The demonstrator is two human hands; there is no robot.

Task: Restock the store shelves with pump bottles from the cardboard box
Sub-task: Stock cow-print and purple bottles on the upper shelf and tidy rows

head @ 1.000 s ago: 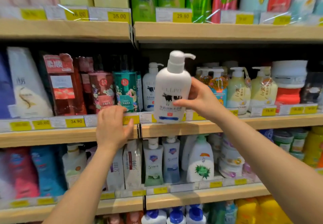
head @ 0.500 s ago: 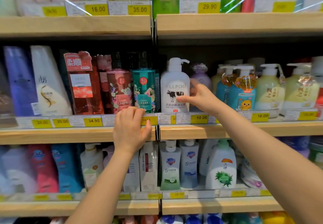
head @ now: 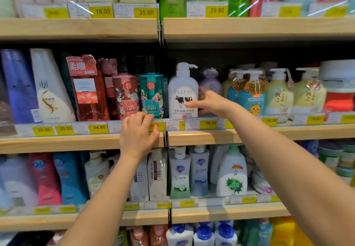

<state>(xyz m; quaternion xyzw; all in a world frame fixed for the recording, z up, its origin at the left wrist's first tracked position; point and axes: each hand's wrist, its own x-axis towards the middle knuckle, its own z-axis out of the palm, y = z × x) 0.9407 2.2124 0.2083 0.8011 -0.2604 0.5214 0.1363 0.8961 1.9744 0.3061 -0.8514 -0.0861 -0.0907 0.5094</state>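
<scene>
A white pump bottle [head: 182,94] with a cow picture and the word ELLPOO stands upright at the front of the middle shelf [head: 201,137], just right of the shelf divider. My right hand [head: 208,101] grips its right side, thumb across the front label and fingers round the side. My left hand [head: 137,132] rests lower left on the shelf edge, with fingers curled over the price rail below a teal bottle [head: 152,94]. No cardboard box is in view.
The middle shelf is packed: a pink bottle [head: 125,94] and red packs to the left, a purple bottle [head: 211,82] just behind my right hand, blue and yellow pump bottles [head: 251,94] to the right. Full shelves lie above and below.
The white pump bottle came down from in front of the shelf and now stands on it. My right hand stayed on it. The left hand kept its place on the shelf edge.
</scene>
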